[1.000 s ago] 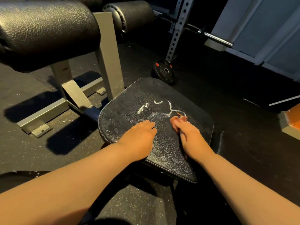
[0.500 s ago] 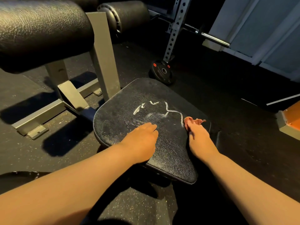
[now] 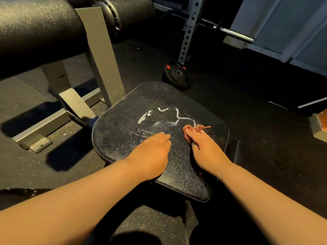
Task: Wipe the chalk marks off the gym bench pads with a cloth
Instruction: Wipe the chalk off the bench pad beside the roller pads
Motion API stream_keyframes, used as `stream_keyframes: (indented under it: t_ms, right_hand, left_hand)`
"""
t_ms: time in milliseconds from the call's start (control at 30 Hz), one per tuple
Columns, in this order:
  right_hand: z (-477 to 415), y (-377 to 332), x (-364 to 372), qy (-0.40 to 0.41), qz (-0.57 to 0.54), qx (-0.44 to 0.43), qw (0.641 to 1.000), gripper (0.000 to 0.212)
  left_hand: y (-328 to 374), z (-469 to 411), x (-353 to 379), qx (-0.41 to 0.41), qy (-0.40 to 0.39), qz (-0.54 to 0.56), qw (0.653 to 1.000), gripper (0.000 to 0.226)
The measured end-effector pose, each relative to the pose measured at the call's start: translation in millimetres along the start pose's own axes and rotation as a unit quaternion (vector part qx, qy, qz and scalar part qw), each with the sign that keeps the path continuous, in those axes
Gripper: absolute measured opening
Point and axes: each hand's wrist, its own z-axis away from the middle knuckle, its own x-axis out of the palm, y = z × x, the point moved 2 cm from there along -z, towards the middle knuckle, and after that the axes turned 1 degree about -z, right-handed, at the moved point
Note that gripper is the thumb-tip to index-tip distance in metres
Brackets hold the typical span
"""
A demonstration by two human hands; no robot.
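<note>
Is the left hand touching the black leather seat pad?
Touching. The head view shows the left hand lying on the black leather seat pad, no gap visible.

Your left hand (image 3: 150, 152) and right hand (image 3: 205, 151) are bare to the fingertips. Your left forearm (image 3: 70, 206) and right forearm (image 3: 265, 197) are bare too, uncovered from wrist to the frame's edge. The dim, warm light leaves your nails and knuckles too soft to make out. Whether the dark patch (image 3: 134, 239) low between your arms is clothing, you cannot tell.
</note>
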Motion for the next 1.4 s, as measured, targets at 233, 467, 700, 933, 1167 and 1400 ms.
stream_keyframes:
  t_ms: [233,467,700,933,1167,1400]
  right_hand:
    - [-15,23,-19,0.067,0.020,0.035,0.997,0.046]
    - [-12,1,-7,-0.046,0.007,-0.031,0.998,0.056]
    - [-9,-18,-11,-0.007,0.089,0.018,0.996,0.060]
    - [-8,-23,-17,-0.081,0.159,0.032,0.983,0.063]
    - [-9,-32,-22,-0.123,0.146,0.110,0.976,0.057]
    - [-13,-26,-34,-0.077,0.104,0.084,0.988,0.051]
  left_hand:
    - [8,-15,7,0.007,0.015,0.006,1.000,0.053]
    - [14,-26,13,0.012,0.021,0.000,1.000,0.055]
    - [16,-26,13,0.022,0.022,-0.011,0.999,0.058]
    - [17,-26,13,0.025,0.022,-0.023,0.999,0.061]
    - [15,-24,16,0.019,0.013,-0.019,1.000,0.061]
    - [21,-26,11,0.015,0.014,-0.023,1.000,0.061]
